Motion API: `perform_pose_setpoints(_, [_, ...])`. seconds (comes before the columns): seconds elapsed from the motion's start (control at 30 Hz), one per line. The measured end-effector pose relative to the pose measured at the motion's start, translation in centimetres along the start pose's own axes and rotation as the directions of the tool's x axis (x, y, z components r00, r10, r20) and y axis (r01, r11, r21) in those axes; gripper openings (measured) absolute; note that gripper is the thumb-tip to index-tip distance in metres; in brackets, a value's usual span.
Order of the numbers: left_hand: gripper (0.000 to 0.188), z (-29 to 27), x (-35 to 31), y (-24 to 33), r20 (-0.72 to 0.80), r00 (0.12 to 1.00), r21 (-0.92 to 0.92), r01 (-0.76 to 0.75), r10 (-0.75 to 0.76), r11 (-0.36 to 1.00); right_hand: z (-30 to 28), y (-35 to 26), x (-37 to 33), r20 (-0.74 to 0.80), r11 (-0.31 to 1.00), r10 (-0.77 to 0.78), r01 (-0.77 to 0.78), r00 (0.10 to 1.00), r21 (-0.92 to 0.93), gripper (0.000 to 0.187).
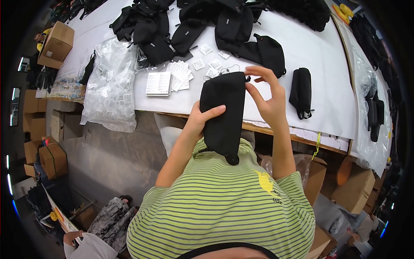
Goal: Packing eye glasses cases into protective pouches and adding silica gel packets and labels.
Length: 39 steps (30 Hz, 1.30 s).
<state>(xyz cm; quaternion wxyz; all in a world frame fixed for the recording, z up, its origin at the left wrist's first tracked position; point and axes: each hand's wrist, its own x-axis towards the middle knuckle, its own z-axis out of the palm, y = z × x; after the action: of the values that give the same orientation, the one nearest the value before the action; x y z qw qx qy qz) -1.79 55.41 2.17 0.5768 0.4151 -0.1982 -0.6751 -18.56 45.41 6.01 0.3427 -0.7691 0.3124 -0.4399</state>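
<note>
- A white table [321,54] is spread beyond the fingers of the left hand [201,118] and the right hand [272,102]; its near edge is partly blocked by a held black pouch [227,96].
- Black pouches [233,26] are heaped farther beyond the fingertips, their contents unseen.
- A clear plastic bag [110,82], filled with small white-labelled packets, is slumped over the table edge, left of the left fingers.
- A cardboard box [56,45] is set still farther left; its inside is hidden.
- The held black pouch is gripped by the left hand, thumb across its front, other fingers concealed behind.
- At its upper right corner, the right thumb and forefinger are parted; whether a small black tab [248,78] is pinched cannot be told.
- A lone pouch [301,90] is laid right of the right fingers.
- White cards [158,84] are stacked beyond the left fingers, leftward.
- Small white packets [198,64] are scattered just beyond the held pouch.
</note>
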Motion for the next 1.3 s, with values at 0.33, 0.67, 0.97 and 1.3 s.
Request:
perform_pose_setpoints(0.33, [0.032,0.3,0.5,-0.6,-0.113,0.990,-0.126,0.071,-0.086,0.990,0.0,0.0,-0.2,0.072,0.903,-0.188,0.201,0.980,-0.380,0.013])
perform_pose_setpoints(0.67, [0.037,0.2,0.3,0.6,-0.041,0.990,-0.071,0.135,-0.138,0.988,-0.6,-1.4,-0.5,0.013,0.931,-0.190,0.185,0.982,-0.315,0.014])
perform_pose_setpoints(0.97, [0.040,-1.8,3.0,1.3,0.141,0.980,0.076,0.132,-0.142,0.988,0.0,-2.2,-0.8,0.115,0.995,0.096,-0.091,0.989,-0.043,0.008])
perform_pose_setpoints(1.3, [0.033,-0.3,3.8,1.0,0.004,0.996,-0.079,0.092,-0.092,0.993,-0.3,-1.8,1.3,0.108,0.931,-0.197,0.220,0.974,-0.291,0.008])
